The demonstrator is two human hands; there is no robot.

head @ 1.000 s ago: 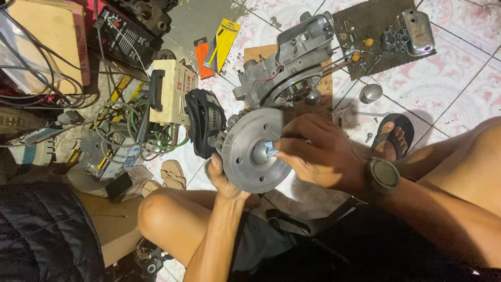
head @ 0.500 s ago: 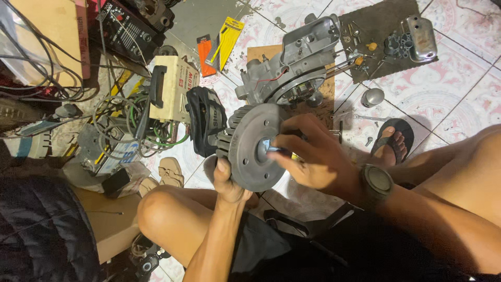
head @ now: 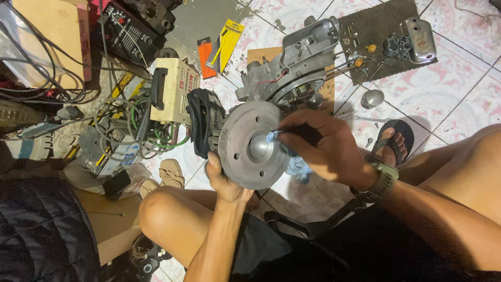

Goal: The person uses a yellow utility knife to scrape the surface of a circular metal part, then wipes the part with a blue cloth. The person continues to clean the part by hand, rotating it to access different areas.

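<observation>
Cylinder head, round finned grey casting, face-up over the lap, rim clamped from below by left hand; right hand fingers pinch blue cloth at its central dome.

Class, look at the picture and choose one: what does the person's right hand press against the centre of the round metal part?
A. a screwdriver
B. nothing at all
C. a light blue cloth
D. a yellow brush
C. The right hand pinches a light blue cloth against the domed centre of the round finned metal part, while the left hand grips that part's lower rim.
</observation>
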